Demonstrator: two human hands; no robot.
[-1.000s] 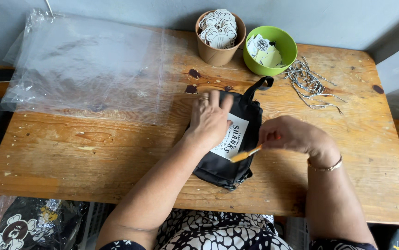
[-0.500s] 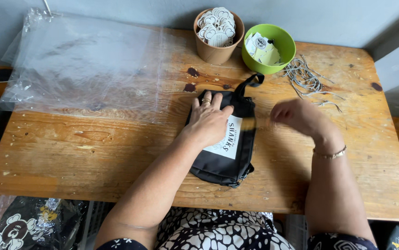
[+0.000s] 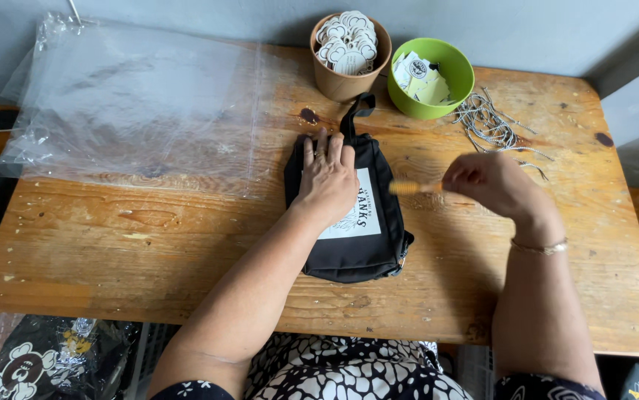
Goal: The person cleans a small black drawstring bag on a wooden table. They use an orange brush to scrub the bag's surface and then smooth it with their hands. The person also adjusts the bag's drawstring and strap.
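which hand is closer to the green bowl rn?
Right. The right hand is just below the green bowl, beside the cords, pinching a small yellowish tool. The left hand lies flat on the black pouch, farther to the bowl's lower left.

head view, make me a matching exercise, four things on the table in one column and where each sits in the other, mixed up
Things:
1. black pouch
2. green bowl
3. clear plastic bags
4. loose strings

Places:
A. far left of the table
B. right of the green bowl
C. under the left hand
D. right of the brown cup

Pairs: 1-C, 2-D, 3-A, 4-B
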